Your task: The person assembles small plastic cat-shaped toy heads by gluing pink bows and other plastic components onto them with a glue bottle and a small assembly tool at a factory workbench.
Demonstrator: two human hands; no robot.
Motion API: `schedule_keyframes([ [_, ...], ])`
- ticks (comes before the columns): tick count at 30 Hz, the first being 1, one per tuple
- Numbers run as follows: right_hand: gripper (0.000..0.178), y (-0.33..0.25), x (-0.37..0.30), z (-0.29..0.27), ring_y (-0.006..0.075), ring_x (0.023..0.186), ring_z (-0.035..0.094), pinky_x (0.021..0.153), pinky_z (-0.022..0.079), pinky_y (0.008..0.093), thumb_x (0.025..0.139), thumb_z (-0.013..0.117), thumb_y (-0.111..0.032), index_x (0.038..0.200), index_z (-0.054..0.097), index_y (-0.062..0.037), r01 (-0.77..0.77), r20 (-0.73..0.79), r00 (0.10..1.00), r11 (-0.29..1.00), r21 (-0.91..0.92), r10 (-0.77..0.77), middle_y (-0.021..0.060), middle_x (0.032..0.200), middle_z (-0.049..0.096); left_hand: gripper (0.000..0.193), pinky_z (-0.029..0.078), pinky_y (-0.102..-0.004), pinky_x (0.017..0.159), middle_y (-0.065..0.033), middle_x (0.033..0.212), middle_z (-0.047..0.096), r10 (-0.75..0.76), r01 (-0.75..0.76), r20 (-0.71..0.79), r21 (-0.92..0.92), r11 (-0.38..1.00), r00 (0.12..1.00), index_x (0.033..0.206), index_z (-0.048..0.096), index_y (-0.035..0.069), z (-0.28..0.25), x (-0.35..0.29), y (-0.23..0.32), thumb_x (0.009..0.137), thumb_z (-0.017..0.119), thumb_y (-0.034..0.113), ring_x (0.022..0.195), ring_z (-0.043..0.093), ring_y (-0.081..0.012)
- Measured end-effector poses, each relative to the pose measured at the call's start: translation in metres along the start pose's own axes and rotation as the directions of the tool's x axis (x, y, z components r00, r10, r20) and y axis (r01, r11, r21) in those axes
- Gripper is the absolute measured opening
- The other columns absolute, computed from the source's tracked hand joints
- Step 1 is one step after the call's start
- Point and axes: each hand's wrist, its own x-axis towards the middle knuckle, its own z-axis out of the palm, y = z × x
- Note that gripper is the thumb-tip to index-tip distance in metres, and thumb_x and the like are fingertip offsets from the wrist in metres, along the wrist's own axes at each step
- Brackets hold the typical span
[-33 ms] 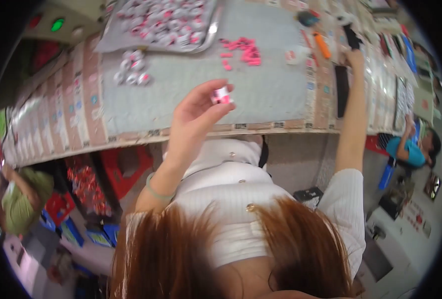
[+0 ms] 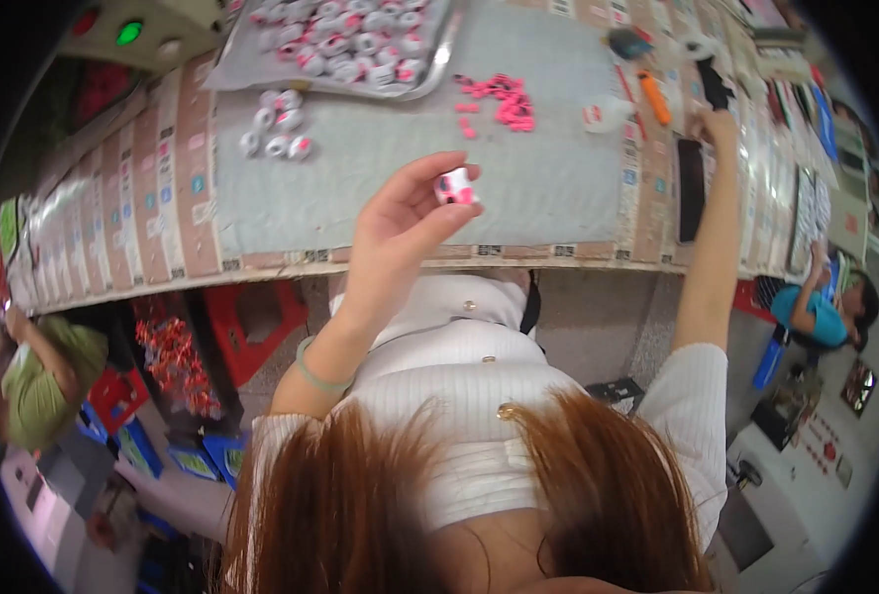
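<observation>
Head view: the left hand is raised over the near edge of the surface, and a small white and pink part is pinched between its thumb and fingertips, so that grip is closed on the part. The right hand is stretched far out to the right end of the surface, just beside a black flat object; whether its grip is open or closed cannot be told. A heap of pink pieces is seen on the grey mat, well apart from the held part. A metal tray of white and pink parts is set at the far side, with a few loose parts lying near it.
</observation>
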Motion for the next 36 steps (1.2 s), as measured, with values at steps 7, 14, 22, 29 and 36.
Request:
schedule_keyframes([
  [7,0.026,-0.013,-0.088,-0.085,0.0179,0.043,0.053,0.038,0.040,0.0291,0.068,0.052,-0.020,0.076,0.056,0.0046,-0.018,0.278,0.961,1.000,-0.003,0.018,0.0092,0.057,0.052,0.036,0.044,-0.0239,0.081,-0.0104,0.109,0.052,0.052,-0.052,-0.010,0.007,0.999,0.999,0.113,0.045,-0.003,-0.006,-0.008,0.009,0.078,0.054,-0.003,0.090,0.052,-0.0107],
  [14,0.037,-0.123,-0.300,-0.130,0.0024,0.052,0.037,0.045,0.027,0.0139,0.085,0.043,-0.008,0.119,0.039,0.0045,0.066,0.068,0.979,0.619,0.783,-0.190,0.0025,0.078,0.053,0.039,0.046,-0.0255,0.078,-0.0141,0.109,0.053,0.011,-0.011,-0.026,0.013,1.000,1.000,0.113,0.046,-0.002,-0.002,-0.001,0.010,0.075,0.052,-0.008,0.085,0.057,-0.0145],
  [22,0.029,-0.204,-0.373,-0.079,0.0084,0.060,0.052,0.056,0.041,0.0200,0.080,0.053,-0.005,0.108,0.052,0.0028,0.158,0.219,0.804,0.553,0.818,-0.553,0.0052,0.068,0.056,0.035,0.046,-0.0247,0.077,-0.0135,0.108,0.054,0.047,-0.043,-0.035,0.104,0.994,0.998,0.110,0.048,-0.002,-0.001,-0.005,0.007,0.076,0.052,-0.008,0.083,0.057,-0.0135],
  [29,0.018,-0.226,-0.379,-0.061,0.0127,0.050,0.052,0.047,0.039,0.0230,0.072,0.065,-0.012,0.086,0.061,-0.0012,0.420,0.065,0.779,0.595,0.685,-0.624,0.0075,0.065,0.058,0.034,0.044,-0.0205,0.074,-0.0090,0.104,0.055,0.105,-0.091,-0.071,0.173,0.981,0.992,0.108,0.050,-0.002,-0.002,-0.010,0.006,0.075,0.057,-0.004,0.082,0.053,-0.0079],
  [36,0.020,-0.233,-0.376,-0.056,0.0161,0.054,0.054,0.049,0.041,0.0248,0.074,0.063,-0.013,0.091,0.060,-0.0017,0.417,0.112,0.754,0.603,0.681,-0.648,0.0084,0.069,0.059,0.031,0.043,-0.0201,0.072,-0.0055,0.100,0.056,0.091,-0.071,-0.085,0.211,0.975,0.992,0.103,0.052,-0.001,-0.004,-0.010,0.007,0.074,0.063,0.001,0.081,0.052,-0.0067],
])
